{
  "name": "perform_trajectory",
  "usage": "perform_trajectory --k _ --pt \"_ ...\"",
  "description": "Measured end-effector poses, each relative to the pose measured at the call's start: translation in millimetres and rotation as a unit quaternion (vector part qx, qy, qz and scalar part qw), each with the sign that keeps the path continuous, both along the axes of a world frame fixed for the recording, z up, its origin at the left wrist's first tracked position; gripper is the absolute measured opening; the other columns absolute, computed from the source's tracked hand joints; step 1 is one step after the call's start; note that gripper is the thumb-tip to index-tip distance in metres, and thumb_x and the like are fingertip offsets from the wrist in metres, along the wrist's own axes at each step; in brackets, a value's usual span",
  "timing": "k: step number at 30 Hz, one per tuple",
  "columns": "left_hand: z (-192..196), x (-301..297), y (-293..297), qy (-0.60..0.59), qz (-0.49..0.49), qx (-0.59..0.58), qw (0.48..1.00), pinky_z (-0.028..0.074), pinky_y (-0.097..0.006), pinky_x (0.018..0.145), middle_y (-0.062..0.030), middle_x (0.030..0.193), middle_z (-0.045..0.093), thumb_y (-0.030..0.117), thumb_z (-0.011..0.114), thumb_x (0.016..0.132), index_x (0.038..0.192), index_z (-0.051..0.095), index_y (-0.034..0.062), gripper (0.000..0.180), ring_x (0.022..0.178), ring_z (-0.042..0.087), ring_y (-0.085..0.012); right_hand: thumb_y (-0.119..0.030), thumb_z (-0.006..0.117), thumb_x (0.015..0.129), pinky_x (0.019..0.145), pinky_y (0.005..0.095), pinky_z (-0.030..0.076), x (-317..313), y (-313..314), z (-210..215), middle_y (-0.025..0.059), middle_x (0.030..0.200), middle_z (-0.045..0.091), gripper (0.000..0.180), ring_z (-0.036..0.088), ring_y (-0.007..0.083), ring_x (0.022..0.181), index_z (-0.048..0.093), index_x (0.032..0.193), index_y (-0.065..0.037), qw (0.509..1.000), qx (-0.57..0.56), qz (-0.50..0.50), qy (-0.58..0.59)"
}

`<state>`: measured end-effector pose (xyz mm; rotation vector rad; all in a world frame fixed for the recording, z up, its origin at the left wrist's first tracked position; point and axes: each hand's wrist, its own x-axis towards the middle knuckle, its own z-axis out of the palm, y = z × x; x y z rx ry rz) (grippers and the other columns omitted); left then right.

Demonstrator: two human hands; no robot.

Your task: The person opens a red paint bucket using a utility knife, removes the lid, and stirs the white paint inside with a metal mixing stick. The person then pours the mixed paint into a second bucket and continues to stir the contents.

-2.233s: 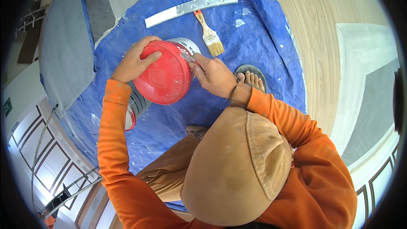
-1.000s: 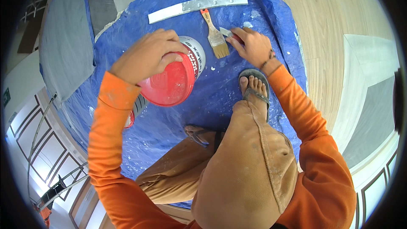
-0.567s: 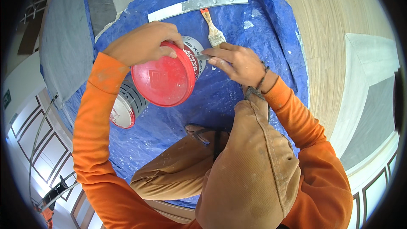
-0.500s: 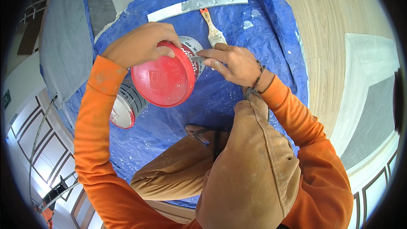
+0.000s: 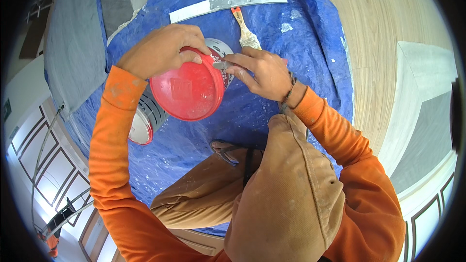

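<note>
A white-and-red paint bucket point(image 5: 217, 47) leans toward me with its round red lid point(image 5: 187, 90) on it. My left hand point(image 5: 167, 51) is closed over the lid's upper rim, thumb on the flat top and fingers along the far side. In my right hand point(image 5: 259, 70) is a putty knife point(image 5: 222, 65); its grey metal blade, pinched near the fingertips, touches the lid's right edge. Most of its handle is hidden by the hand. Just beyond that hand a paintbrush point(image 5: 247, 36) with a wooden handle and pale bristles lies on the sheet.
A blue plastic sheet point(image 5: 310, 48) spotted with white covers the floor. A long metal strip point(image 5: 228, 4) lies at its far side. Left of the lid, a second bucket point(image 5: 141, 125), grey with whitish residue, lies tilted. My sandalled foot point(image 5: 224, 151) rests nearby. Wood-look flooring point(image 5: 369, 87) extends right.
The putty knife's blade has turned slightly and shifted a little left and up against the lid's edge, with my right hand. My left hand keeps its hold on the lid.
</note>
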<state>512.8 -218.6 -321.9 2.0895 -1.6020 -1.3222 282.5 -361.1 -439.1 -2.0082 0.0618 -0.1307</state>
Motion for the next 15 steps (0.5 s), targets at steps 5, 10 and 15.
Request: perform_trajectory --k 5,10,15 --pt "7 -15 -4 -0.026 -0.001 -0.006 1.0 0.054 -0.041 0.092 -0.0122 0.108 0.073 0.011 0.077 0.089 0.109 0.08 0.0028 0.022 0.1 0.069 -0.0333 -0.028 0.074 0.098 0.071 0.0475 0.057 -4 14 -6 0.0135 0.095 0.07 0.026 0.072 0.0366 0.081 0.075 0.117 -0.01 0.997 0.029 -0.065 -0.016" --pt "1 -11 -11 -0.038 -0.012 -0.002 0.999 0.054 -0.042 0.088 -0.0133 0.099 0.074 0.016 0.079 0.087 0.1 0.081 0.0021 0.019 0.093 0.069 -0.0327 -0.027 0.075 0.098 0.072 0.0476 0.056 -1 20 -6 0.0137 0.094 0.07 0.026 0.071 0.037 0.083 0.074 0.114 -0.007 0.996 0.012 -0.082 -0.037" --pt "1 -15 -25 -0.047 0.013 0.036 0.998 0.057 -0.044 0.083 -0.0172 0.089 0.078 0.019 0.085 0.082 0.089 0.082 0.0008 0.02 0.09 0.073 -0.0365 -0.028 0.075 0.098 0.071 0.0482 0.055 -1 22 -1 0.0144 0.092 0.069 0.027 0.07 0.0371 0.082 0.073 0.113 -0.006 0.996 0.023 -0.084 -0.003"
